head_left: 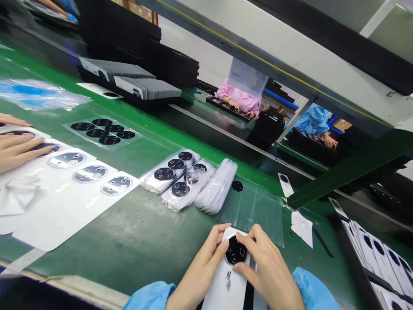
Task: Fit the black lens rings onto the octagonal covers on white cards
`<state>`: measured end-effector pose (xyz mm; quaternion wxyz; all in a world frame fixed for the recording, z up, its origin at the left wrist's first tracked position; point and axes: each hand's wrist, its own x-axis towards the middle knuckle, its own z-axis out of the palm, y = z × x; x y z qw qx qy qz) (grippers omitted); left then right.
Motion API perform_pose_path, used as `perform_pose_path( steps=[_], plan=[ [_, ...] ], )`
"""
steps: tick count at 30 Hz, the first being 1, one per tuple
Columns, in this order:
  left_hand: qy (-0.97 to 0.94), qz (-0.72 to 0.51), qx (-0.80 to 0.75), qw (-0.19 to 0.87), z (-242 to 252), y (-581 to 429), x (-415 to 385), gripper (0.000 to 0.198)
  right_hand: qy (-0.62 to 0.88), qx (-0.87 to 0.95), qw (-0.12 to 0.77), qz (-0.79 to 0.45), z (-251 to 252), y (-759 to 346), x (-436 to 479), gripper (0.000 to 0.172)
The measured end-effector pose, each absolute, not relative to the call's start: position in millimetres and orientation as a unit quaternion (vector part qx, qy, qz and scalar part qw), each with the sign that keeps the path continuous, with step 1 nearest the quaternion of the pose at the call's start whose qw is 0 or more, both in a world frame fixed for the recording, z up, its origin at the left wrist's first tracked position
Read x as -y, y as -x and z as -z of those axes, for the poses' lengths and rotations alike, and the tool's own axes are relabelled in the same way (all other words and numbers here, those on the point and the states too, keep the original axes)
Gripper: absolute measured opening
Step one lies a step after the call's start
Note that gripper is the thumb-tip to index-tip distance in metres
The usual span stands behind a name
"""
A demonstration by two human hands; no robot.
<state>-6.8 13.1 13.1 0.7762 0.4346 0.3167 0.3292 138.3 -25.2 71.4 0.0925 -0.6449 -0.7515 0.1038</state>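
A white phone back cover (222,286) lies lengthwise in front of me, with dark lettering and a black rounded camera lens plate (235,251) near its top end. My left hand (206,256) grips the cover's left edge, its thumb at the plate's rim. On the other side, my right hand (266,260) is closed over the right edge, thumb and index finger touching the plate. What lies under the cover is partly hidden; a dark strip shows beside it. Ahead of my hands lies a clear plastic sheet (258,211).
Plastic-wrapped stacks of covers (177,172) and a sheet of black lens plates (105,131) lie on the green bench. Another person's hand (19,150) rests on covers at left. A black tray of covers (371,275) stands right, near a green post (348,165). Co-workers sit across.
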Motion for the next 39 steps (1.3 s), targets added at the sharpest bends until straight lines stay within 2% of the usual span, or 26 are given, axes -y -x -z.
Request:
perform_pose_path(
  steps=[8, 14, 18, 21, 29, 39],
  plan=[
    [-0.481, -0.340, -0.330, 0.737, -1, 6, -14, 0.034, 0.656, 0.747, 0.081, -0.067, -64, -129, 26, 0.043],
    [-0.476, -0.343, -0.344, 0.733, -6, 7, -13, 0.030, 0.662, 0.735, 0.121, -0.080, -53, -132, 28, 0.055],
    [-0.456, -0.357, -0.340, 0.741, -5, 6, -13, 0.032, 0.651, 0.734, 0.168, -0.095, -43, -138, 34, 0.054],
    [-0.449, -0.364, -0.335, 0.744, -3, 5, -13, 0.033, 0.643, 0.733, 0.202, -0.094, -38, -140, 39, 0.050],
    [-0.492, -0.347, -0.348, 0.719, -1, 7, -11, 0.033, 0.614, 0.736, 0.282, -0.049, -32, -140, 44, 0.025],
    [-0.539, -0.330, -0.338, 0.697, -5, 12, -10, 0.033, 0.611, 0.732, 0.300, -0.025, -32, -138, 46, 0.025]
  ],
)
